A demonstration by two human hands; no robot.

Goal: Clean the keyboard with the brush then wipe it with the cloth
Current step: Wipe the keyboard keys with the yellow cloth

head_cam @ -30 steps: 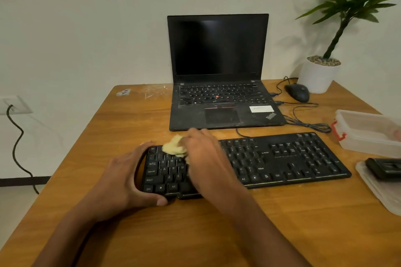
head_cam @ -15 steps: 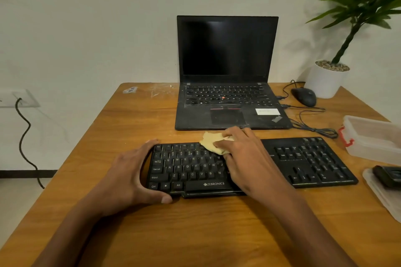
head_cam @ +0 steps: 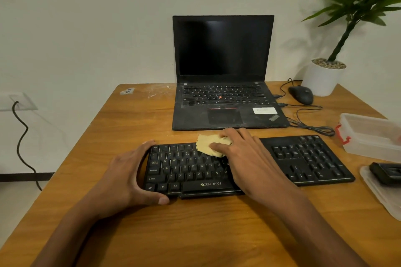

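Observation:
A black Zebronics keyboard (head_cam: pixel 303 158) lies across the wooden table in front of me. My left hand (head_cam: pixel 128 178) grips its left end, thumb on the front edge and fingers at the back edge. My right hand (head_cam: pixel 245 158) holds a crumpled pale yellow cloth (head_cam: pixel 208 144) and presses it on the upper key rows near the middle of the keyboard. The thumb lies across the cloth. I cannot identify a brush with certainty.
An open black laptop (head_cam: pixel 223 97) stands just behind the keyboard. A mouse (head_cam: pixel 301 94), its cable and a potted plant (head_cam: pixel 325 76) are at the back right. A clear plastic box (head_cam: pixel 373 134), its lid (head_cam: pixel 379 197) and a black object (head_cam: pixel 386 172) sit at the right edge.
My right hand has slid the cloth rightwards along the upper key rows, from the keyboard's left end towards its middle. My left hand has kept its grip on the left end.

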